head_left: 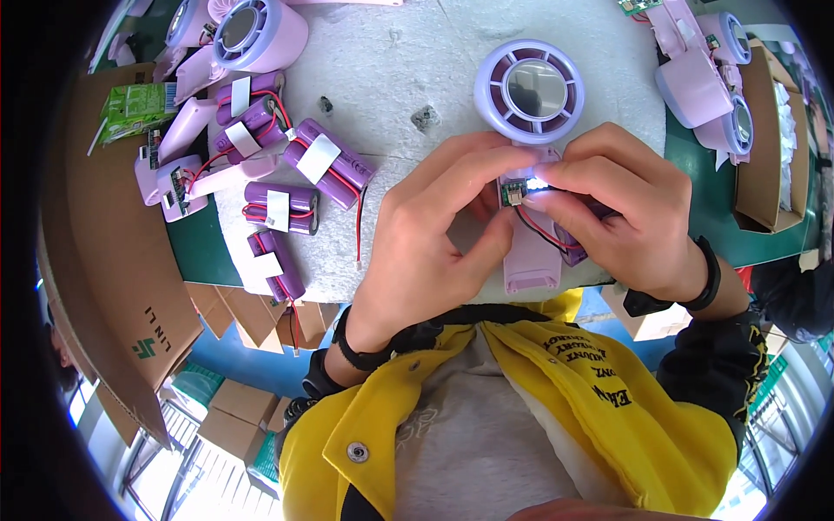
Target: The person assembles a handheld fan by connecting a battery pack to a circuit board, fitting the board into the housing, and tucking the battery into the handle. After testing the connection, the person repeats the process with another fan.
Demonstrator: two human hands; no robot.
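A lilac handheld fan lies in front of me, its round grille head [532,91] at the far end and its opened handle [532,260] toward me. My left hand [430,208] is closed at the left of the handle, thumb and index finger at a small green circuit board [514,193]. Pinching the board's right side, my right hand [634,208] has its thumb and index finger beside a bright white light [537,183]. Red and black wires [540,227] run from the board to a purple battery pack [570,250], partly hidden beneath my right hand.
Several wired purple battery packs [334,163] lie left on the pale foam mat [408,52]. More fan parts [261,39] sit at the far left, beside a green packet [135,108]. At right are other fans [695,87] and a cardboard box [764,217]. A large carton [113,260] stands left.
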